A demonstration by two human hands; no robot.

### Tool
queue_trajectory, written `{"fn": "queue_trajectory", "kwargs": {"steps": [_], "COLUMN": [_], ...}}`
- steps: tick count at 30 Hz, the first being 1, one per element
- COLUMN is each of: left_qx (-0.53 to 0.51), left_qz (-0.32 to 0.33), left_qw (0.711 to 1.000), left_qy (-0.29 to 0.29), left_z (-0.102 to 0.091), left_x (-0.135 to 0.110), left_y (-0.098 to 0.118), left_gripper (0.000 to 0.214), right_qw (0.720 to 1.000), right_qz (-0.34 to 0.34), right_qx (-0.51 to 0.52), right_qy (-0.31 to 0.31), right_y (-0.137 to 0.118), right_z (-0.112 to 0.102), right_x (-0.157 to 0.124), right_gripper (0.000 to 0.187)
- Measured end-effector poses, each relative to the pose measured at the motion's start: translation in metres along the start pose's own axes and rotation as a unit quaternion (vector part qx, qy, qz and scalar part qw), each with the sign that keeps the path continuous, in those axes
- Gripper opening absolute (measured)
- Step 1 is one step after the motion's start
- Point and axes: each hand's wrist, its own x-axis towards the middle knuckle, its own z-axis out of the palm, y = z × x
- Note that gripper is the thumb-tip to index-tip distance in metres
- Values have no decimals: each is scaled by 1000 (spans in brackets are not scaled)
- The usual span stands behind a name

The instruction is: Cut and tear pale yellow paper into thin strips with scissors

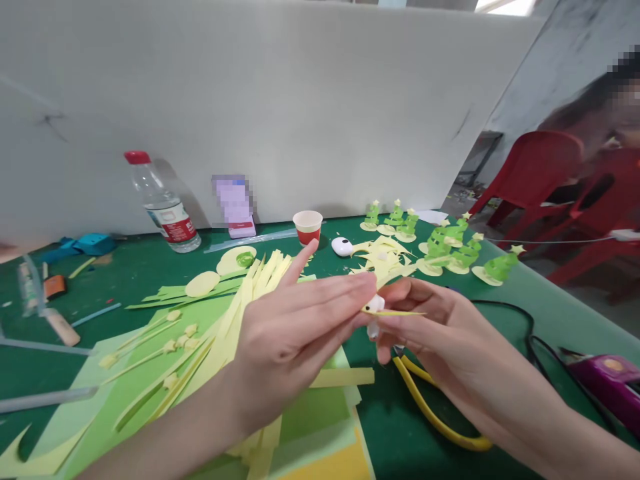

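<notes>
My left hand (300, 327) is closed, its fingers pressed together and their tips on a small white piece (374, 305) with a black dot. From the other side, my right hand (440, 323) pinches the same piece between thumb and bent fingers. A thin yellow paper strip (400, 313) lies across the white piece and over my right thumb. Part of the white piece is hidden by fingers. Below my right hand lies a tool with yellow looped handles (435, 417); its head is mostly covered. Pale yellow paper strips (257, 280) lie in a bundle behind and under my left hand.
Green spiral paper trees (465, 253) with stars stand at the back right. A paper cup (308, 227), a phone (234, 207) and a water bottle (170, 210) line the board. Folded paper stars (170, 345) lie left on green sheets. A purple glue gun (607, 383) sits right.
</notes>
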Motion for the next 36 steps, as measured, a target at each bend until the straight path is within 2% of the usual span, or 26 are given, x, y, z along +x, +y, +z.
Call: {"fn": "queue_trajectory", "kwargs": {"steps": [4,7,8,10,13,16,22,25,31,36], "left_qx": [-3,-102,-153,-256,-351,-368,-291,-285,-316,-387], "left_qz": [7,-96,-149,-255,-338,-332,-301,-286,-327,-372], "left_qw": [1000,990,976,932,872,868,908,915,890,843], "left_qy": [12,30,33,38,40,25,9,19,20,14], "left_z": [3,6,7,9,10,10,7,6,10,12], "left_x": [1,3,3,4,3,2,5,9,5,6], "left_y": [-3,-5,-5,-6,-7,-6,4,6,-1,-1], "left_gripper": [23,26,25,20,15,14,20,24,17,16], "right_qw": [1000,1000,1000,1000,1000,1000,999,996,990,987], "right_qz": [11,15,15,15,18,16,-23,-48,-68,-96], "right_qx": [-3,6,9,19,21,5,-35,-71,-120,-128], "right_qy": [12,8,6,2,4,10,16,23,10,-5], "right_y": [3,2,2,0,0,0,2,3,9,11], "right_z": [0,0,0,0,-1,-2,-2,-3,-7,-8], "right_x": [3,7,8,9,10,9,4,3,6,6], "right_gripper": [9,4,3,3,4,6,5,5,3,4]}}
